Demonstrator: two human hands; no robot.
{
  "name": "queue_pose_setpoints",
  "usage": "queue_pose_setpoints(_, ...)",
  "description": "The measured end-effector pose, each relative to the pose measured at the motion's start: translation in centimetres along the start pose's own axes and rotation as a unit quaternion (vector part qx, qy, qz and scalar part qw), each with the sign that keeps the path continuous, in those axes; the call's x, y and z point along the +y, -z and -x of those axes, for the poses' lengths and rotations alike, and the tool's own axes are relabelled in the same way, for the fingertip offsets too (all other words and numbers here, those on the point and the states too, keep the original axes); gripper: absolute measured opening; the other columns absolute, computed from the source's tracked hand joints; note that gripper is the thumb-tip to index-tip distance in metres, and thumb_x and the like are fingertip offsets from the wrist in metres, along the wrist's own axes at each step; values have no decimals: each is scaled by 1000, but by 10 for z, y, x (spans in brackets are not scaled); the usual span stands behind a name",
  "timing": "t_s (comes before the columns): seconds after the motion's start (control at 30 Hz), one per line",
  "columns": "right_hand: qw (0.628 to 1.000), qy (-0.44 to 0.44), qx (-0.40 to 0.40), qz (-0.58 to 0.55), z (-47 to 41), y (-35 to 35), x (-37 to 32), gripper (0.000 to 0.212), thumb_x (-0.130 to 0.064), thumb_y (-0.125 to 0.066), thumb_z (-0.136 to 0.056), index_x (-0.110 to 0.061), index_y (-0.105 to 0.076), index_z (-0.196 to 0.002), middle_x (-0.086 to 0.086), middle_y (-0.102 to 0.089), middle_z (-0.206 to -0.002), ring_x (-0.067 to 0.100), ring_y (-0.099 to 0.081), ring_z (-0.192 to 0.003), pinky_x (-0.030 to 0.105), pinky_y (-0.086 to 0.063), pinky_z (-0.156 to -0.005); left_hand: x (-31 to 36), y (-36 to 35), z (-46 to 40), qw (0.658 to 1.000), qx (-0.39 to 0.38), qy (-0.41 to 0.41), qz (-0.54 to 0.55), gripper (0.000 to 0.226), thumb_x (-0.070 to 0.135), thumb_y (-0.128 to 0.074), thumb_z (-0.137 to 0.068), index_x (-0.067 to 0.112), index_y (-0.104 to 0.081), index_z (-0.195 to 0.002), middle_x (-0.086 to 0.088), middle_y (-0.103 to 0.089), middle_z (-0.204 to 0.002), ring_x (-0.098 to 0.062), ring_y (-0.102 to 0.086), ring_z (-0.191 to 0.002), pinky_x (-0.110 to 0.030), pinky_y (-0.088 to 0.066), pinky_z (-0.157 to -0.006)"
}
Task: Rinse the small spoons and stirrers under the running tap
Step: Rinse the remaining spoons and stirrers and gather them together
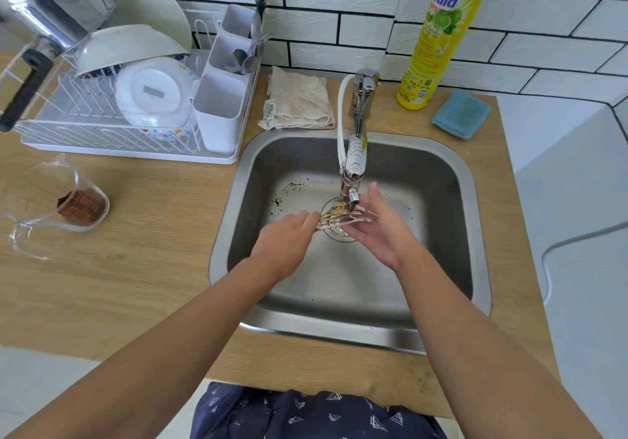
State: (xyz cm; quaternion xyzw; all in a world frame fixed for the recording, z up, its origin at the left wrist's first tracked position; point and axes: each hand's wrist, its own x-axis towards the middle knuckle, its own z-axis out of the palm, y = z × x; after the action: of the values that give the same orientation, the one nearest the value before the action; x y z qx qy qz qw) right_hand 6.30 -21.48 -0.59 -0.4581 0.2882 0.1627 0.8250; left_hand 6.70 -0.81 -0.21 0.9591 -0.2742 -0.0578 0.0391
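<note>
Over the drain of the steel sink (pixel 438 180), a fanned bundle of small spoons and stirrers (pixel 336 218) sits right under the tap spout (pixel 351 187). My left hand (pixel 289 240) grips the bundle by its handle ends, fingers curled round them. My right hand (pixel 380 228) is spread flat with straight fingers and touches the far ends of the bundle from the right. The spout hides part of the bundle. I cannot make out the water stream itself.
Dark specks lie on the sink floor left of the drain. A dish rack (pixel 112 133) with bowls and a cutlery holder stands at back left, a glass jug (pixel 51 197) on the counter left. Behind the sink lie a folded cloth (pixel 299 99), a detergent bottle (pixel 438 37) and a blue sponge (pixel 460 114).
</note>
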Motion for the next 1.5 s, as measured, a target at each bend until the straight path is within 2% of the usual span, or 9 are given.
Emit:
queue_pose_setpoints(0.17, 998, 10, -25, 52, 4, -4, 3, 36, -3, -61, -100, 9, -56, -134, 20, -73, -114, 19, -75, -92, 24, -61, -77, -11, -3, 0, 993, 86, -47, -73, 24, 5, -59, -87, 10, -55, -110, -6, -57, -92, -26, -56, -77, -36, -43, -49)
queue_pose_setpoints(0.5, 941, 118, 77, 306, 5, -24, 12, 13, -35, -56, -103, -34, -64, -93, -8, -70, -71, -3, -52, -42, 14, -32, -39, -12, -1, -6, 986, 76, -69, -130, 23, 12, -51, -91, 14, -49, -113, -7, -53, -94, -25, -52, -77, -34, -32, -52)
queue_pose_setpoints(0.73, 997, 63, -4, 48, 3, -10, 2, 30, -18, -40, -110, -8, -67, -105, 12, -72, -99, 6, -45, -49, 18, -32, -46, -10, 5, -27, 995, -81, -30, 45, 19, 33, -35, -106, 16, -40, -101, -6, -52, -92, -29, -52, -83, -37, -33, -59)
queue_pose_setpoints(0.83, 996, 61, -48, -55, 9, 8, 3, 37, -31, -45, -109, -14, -76, -98, 0, -74, -90, 6, -49, -59, 18, -37, -54, 3, 16, -43, 929, -248, -7, 273, 23, 37, -37, -105, 17, -44, -97, -2, -51, -81, -23, -53, -73, -32, -35, -61)
queue_pose_setpoints(0.93, 994, 79, -61, -42, 14, 15, 9, 6, -20, -59, -102, -18, -64, -98, -4, -72, -87, 5, -46, -57, 17, -36, -51, 12, 25, -52, 753, -366, 68, 543, 28, 35, -38, -106, 12, -53, -104, 1, -45, -72, -9, -39, -53, -21, -30, -42)
queue_pose_setpoints(1.03, 994, 90, -51, -27, 9, 5, 6, 8, -20, -68, -94, -13, -71, -92, 3, -56, -69, 13, -47, -54, 22, -40, -55, 10, 26, -55, 667, -377, 82, 637, 26, 32, -41, -106, 10, -54, -103, 2, -47, -73, -7, -36, -52, -16, -26, -39)
queue_pose_setpoints(1.23, 993, 95, -12, 73, 1, -12, 0, 37, -19, -62, -102, 17, -64, -112, -1, -52, -53, 13, -56, -46, 20, -48, -53, -1, 31, -56, 631, -362, 105, 678, 24, 31, -50, -103, 10, -60, -107, -1, -54, -79, -11, -48, -59, -24, -43, -55)
queue_pose_setpoints(1.33, 993, 94, 41, 57, -1, -9, 2, 33, -19, -61, -103, -11, -81, -78, -7, -51, -55, 3, -47, -47, 17, -44, -51, -7, 24, -49, 618, -346, 146, 690, 32, 43, -53, -99, 16, -64, -110, -5, -66, -88, -18, -65, -72, -32, -56, -65)
queue_pose_setpoints(1.5, 997, 77, 23, -19, 3, -9, 11, 51, -16, -56, -106, -22, -80, -62, -9, -50, -50, 4, -38, -47, 18, -37, -47, 0, 15, -50, 675, -303, 171, 650, 26, 46, -55, -97, 22, -63, -92, 0, -51, -69, -7, -27, -44, -18, -18, -38)
